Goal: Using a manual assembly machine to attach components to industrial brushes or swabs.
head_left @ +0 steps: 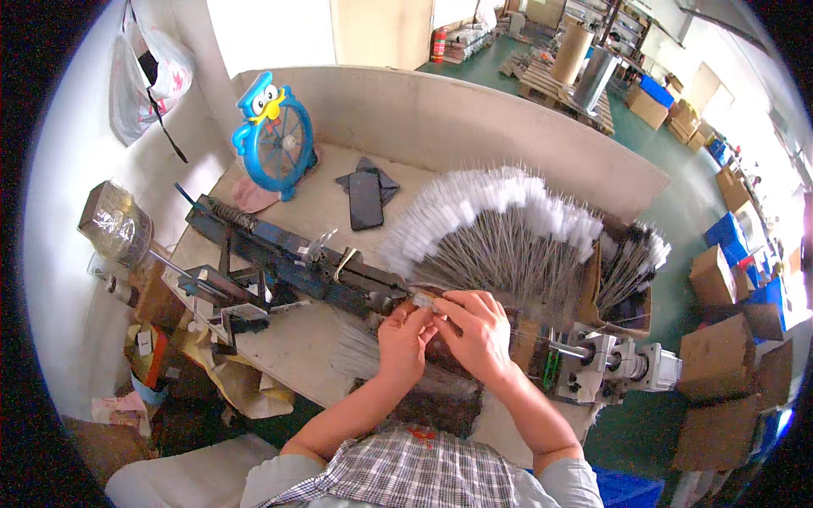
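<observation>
While both hands are brought together near frame centre, a small whitish piece is pinched at the fingertips: left grip narrow on it, right grip likewise; exact finger contact can't be told. Just left, a long dark metal rail is mounted diagonally across the counter. Above the hands, white-tipped wire stems are fanned out. Motor-and-shaft unit is set lower right. Dark phone is laid on grey cloth, upper centre; blue duck-headed fan is stood upper left.
</observation>
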### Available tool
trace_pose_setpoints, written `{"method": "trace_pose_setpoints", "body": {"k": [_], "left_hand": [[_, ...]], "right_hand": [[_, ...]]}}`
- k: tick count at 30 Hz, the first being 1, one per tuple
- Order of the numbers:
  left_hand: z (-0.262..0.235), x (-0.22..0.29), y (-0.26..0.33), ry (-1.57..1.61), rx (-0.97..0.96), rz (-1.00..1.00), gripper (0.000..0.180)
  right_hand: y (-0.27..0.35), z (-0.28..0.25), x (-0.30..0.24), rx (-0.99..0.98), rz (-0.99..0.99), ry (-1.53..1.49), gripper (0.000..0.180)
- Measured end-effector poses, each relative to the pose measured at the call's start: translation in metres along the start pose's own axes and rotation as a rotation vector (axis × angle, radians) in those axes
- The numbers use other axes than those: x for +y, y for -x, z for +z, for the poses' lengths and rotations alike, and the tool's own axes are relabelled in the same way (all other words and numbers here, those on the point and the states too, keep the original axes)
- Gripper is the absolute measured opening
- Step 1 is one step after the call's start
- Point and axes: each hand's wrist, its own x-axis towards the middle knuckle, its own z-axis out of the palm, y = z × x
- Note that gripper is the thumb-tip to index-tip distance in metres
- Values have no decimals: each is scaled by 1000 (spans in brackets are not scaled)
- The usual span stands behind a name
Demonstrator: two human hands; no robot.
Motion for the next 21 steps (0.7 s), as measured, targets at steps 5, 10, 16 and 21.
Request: {"method": "trace_pose_setpoints", "body": {"k": [5, 10, 16, 21], "left_hand": [[-2, 1, 0, -49, 30, -19, 7], [-7, -1, 0, 59, -10, -36, 9], [-3, 3, 1, 110, -32, -32, 9], [-9, -3, -5, 99, -5, -24, 6]], "right_hand": [[1, 0, -3, 15, 8, -22, 23], [4, 2, -1, 32, 27, -4, 22], [2, 6, 0, 44, 25, -29, 27], [3, 10, -5, 51, 97, 40, 32]]}}
